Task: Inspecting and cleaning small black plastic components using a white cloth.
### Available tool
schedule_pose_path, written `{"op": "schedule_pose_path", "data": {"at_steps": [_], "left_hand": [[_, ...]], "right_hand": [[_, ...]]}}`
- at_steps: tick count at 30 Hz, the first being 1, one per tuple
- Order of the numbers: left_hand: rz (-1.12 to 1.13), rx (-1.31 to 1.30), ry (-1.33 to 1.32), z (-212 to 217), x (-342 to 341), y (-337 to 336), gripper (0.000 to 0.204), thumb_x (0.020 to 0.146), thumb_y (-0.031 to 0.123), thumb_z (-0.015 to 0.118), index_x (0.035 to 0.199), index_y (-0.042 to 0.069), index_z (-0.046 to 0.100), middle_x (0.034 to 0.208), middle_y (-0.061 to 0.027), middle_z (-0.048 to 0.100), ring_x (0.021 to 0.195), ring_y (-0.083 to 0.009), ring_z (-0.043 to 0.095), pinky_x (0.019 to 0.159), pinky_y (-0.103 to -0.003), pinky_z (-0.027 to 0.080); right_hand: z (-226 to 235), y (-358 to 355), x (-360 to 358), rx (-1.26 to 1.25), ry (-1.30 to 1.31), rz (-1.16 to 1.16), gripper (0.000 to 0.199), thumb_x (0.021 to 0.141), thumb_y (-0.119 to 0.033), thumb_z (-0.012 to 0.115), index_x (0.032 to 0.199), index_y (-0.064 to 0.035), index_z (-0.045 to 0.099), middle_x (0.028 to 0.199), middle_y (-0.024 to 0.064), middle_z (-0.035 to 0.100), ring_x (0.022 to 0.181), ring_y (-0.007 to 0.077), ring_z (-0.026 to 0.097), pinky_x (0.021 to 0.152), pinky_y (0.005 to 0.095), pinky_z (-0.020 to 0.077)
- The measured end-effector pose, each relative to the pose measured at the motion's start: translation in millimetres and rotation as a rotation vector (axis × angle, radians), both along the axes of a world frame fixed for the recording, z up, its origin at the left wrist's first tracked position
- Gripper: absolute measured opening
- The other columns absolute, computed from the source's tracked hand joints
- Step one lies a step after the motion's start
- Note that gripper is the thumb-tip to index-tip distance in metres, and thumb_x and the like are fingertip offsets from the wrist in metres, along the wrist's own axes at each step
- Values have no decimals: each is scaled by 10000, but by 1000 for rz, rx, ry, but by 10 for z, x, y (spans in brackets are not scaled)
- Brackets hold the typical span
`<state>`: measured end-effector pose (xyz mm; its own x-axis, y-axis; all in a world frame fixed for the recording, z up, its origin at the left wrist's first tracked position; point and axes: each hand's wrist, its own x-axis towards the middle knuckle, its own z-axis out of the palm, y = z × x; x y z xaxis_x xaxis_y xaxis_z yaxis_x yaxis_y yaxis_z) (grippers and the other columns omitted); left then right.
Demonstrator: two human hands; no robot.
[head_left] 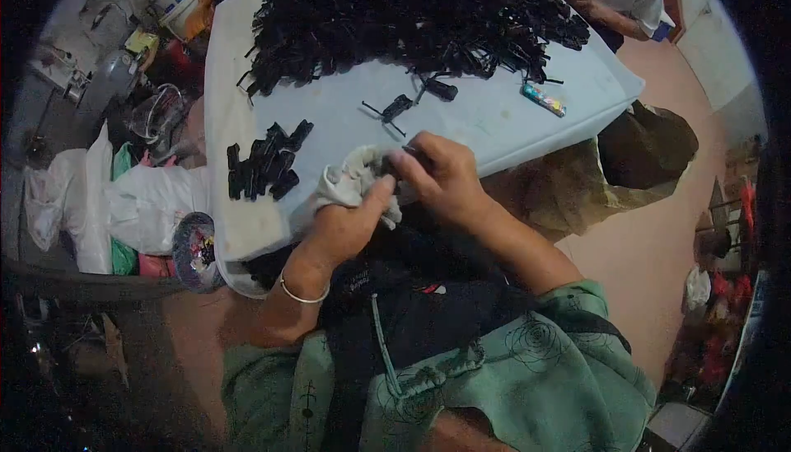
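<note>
My left hand point(350, 223), with a bangle on its wrist, is closed around a crumpled whitish cloth point(350, 173) at the near edge of the table. Close against it, my right hand point(445, 173) pinches with thumb and forefinger at the cloth's right side. A bit of something dark shows between those fingers, too small to name. Just beyond the hands lie a few loose black plastic pieces point(397, 107) with thin stems. To the left sits a small group of similar black pieces point(265, 162).
A large heap of black pieces point(412, 15) covers the far part of the white-covered table point(486, 135). A colourful tube-shaped packet point(543, 99) lies at the right. An open brown sack point(568, 192) stands beside the table. White bags point(156, 205) and a bowl point(194, 248) are at the left. Another person's arm point(606, 15) reaches in at the far right.
</note>
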<state>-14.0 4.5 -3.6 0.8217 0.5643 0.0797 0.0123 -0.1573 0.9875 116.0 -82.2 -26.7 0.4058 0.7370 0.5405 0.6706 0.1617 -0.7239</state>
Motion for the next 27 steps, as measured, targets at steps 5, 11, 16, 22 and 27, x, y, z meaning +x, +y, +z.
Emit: {"op": "schedule_pose_path", "data": {"at_steps": [5,11,16,22,27], "left_hand": [[24,172,32,-39,18,-25,195,830,79,515,1008,1,498,846,-54,559,616,-87,528,537,-217,439],[114,746,48,-120,29,-34,257,771,33,561,1022,-3,521,871,-90,597,773,-140,577,662,-249,462],[147,341,79,-107,0,-104,204,810,109,536,993,20,522,903,-103,577,836,-183,562,715,-306,445],[147,305,-3,-90,-29,123,220,856,119,479,1044,4,476,891,-86,553,807,-175,530,710,-288,433],[116,510,82,-67,-54,58,230,859,119,432,1052,0,468,834,-76,542,727,-147,519,641,-272,431]], "right_hand": [[33,-52,-1,-115,213,211,259,835,-185,536,675,12,487,568,164,477,483,225,447,461,336,365],[-126,-30,-106,-257,558,224,255,896,-208,461,750,-8,519,619,-19,449,598,63,390,539,237,373],[-134,-34,-72,-238,565,267,252,896,-204,459,758,-3,521,642,-23,466,618,63,402,547,241,381],[-93,-99,51,-199,180,220,178,835,-169,537,815,7,556,619,152,512,541,178,488,520,317,405],[-52,-87,94,16,2,283,171,810,-158,568,808,13,552,619,151,509,527,201,478,515,314,404]]}}
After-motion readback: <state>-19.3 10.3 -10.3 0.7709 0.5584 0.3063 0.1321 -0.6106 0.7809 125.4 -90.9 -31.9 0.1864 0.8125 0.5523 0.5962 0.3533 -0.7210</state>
